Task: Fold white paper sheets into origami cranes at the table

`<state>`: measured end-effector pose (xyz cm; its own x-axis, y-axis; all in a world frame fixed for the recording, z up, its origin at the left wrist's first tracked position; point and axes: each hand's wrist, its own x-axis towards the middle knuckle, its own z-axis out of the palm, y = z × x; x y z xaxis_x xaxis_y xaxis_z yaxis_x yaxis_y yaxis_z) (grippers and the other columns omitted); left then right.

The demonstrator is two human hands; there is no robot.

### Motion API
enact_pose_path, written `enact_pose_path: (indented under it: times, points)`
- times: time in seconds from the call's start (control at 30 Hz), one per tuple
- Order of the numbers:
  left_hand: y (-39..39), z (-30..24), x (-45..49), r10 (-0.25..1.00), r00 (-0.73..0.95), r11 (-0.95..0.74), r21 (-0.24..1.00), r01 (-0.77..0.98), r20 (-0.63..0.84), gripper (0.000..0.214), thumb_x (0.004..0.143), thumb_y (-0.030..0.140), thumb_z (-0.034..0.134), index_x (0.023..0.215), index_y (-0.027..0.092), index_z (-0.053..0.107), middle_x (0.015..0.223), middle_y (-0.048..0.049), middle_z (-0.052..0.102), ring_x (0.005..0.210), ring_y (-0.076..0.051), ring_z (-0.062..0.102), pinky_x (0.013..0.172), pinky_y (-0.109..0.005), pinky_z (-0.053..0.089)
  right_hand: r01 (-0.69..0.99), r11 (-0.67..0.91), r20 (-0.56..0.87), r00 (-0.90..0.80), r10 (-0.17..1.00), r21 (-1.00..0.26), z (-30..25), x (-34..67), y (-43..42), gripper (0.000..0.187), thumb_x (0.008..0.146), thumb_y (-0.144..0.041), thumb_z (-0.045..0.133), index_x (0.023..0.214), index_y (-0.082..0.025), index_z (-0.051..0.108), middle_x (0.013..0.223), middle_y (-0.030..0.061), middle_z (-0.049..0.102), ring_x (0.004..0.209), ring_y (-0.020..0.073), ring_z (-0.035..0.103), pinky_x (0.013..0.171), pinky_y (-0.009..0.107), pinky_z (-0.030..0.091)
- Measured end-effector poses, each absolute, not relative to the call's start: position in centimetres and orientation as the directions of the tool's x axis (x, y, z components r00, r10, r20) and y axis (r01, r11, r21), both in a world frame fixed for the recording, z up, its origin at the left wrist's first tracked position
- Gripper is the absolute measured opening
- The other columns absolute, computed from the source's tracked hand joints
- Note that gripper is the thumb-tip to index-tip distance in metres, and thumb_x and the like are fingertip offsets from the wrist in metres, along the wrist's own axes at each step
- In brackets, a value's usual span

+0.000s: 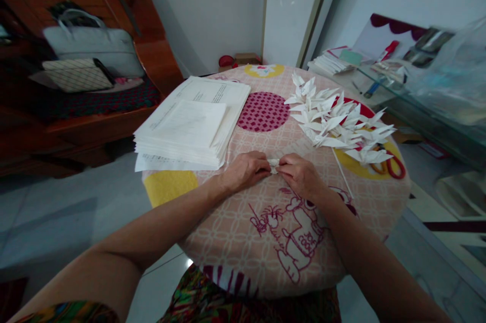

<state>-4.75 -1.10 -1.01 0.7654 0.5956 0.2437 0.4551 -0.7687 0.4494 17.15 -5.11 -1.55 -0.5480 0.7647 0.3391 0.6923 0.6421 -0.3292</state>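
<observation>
Near the middle of the round table, my left hand (pixel 248 168) and my right hand (pixel 299 173) meet over a small folded piece of paper (pixel 273 163). Fingers of both hands pinch it from either side, so most of it is hidden. Just beyond the hands lies a strip of printed paper (pixel 298 149). A heap of white folded paper cranes (pixel 334 118) spreads over the far right of the table. To the left is a thick stack of printed sheets (pixel 201 91), with smaller square sheets (pixel 190 123) on top.
A patterned cloth covers the table (pixel 235 227). Red-handled scissors (pixel 395 165) lie by the cranes, and a thin white stick (pixel 342 173) is nearby. A glass shelf (pixel 429 103) with clutter stands at right. A wooden bench (pixel 152 49) at left holds a grey bag (pixel 94 42).
</observation>
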Motion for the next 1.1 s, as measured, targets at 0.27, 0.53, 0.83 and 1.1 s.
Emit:
enact_pose_path:
  times: [0.27, 0.53, 0.83, 1.1]
  points:
    - [-0.94, -0.76, -4.59, 0.746, 0.642, -0.597, 0.601, 0.531, 0.174, 0.01, 0.086, 0.023, 0.066, 0.084, 0.019, 0.075, 0.083, -0.0019, 0.07, 0.076, -0.013, 0.063, 0.068, -0.024, 0.044, 0.623, 0.54, 0.344, -0.418, 0.841, -0.565, -1.95, 17.36, -4.49, 0.018, 0.086, -0.009, 0.063, 0.074, -0.018, 0.073, 0.083, 0.0058, 0.067, 0.082, 0.0187, 0.061, 0.074, 0.031, 0.047]
    - [-1.32, -0.71, -4.38, 0.776, 0.588, -0.584, 0.614, 0.531, 0.229, 0.011, 0.083, 0.02, 0.066, 0.093, 0.017, 0.07, 0.086, -0.0021, 0.068, 0.076, -0.013, 0.061, 0.07, -0.025, 0.046, 0.616, 0.506, 0.321, -0.393, 0.862, -0.604, -1.6, 17.3, -4.24, 0.016, 0.085, -0.01, 0.064, 0.073, -0.018, 0.072, 0.081, 0.0057, 0.067, 0.079, 0.0181, 0.062, 0.073, 0.03, 0.047]
    - [-1.12, -0.71, -4.48, 0.737, 0.648, -0.626, 0.557, 0.546, 0.193, 0.017, 0.088, 0.025, 0.064, 0.101, 0.019, 0.074, 0.091, -0.0041, 0.07, 0.079, -0.014, 0.064, 0.072, -0.025, 0.048, 0.617, 0.492, 0.345, -0.351, 0.87, -0.614, -1.44, 17.1, -4.73, 0.016, 0.086, -0.012, 0.062, 0.075, -0.019, 0.072, 0.085, 0.0053, 0.067, 0.08, 0.0175, 0.063, 0.074, 0.03, 0.048]
    - [-0.9, -0.48, -4.18, 0.824, 0.553, -0.476, 0.677, 0.562, 0.12, 0.016, 0.085, 0.028, 0.067, 0.092, 0.02, 0.078, 0.087, -0.0029, 0.072, 0.076, -0.014, 0.065, 0.069, -0.025, 0.047, 0.606, 0.475, 0.358, -0.313, 0.88, -0.638, -1.53, 16.74, -4.46, 0.016, 0.085, -0.012, 0.061, 0.073, -0.018, 0.071, 0.081, 0.0055, 0.067, 0.079, 0.0181, 0.063, 0.074, 0.03, 0.048]
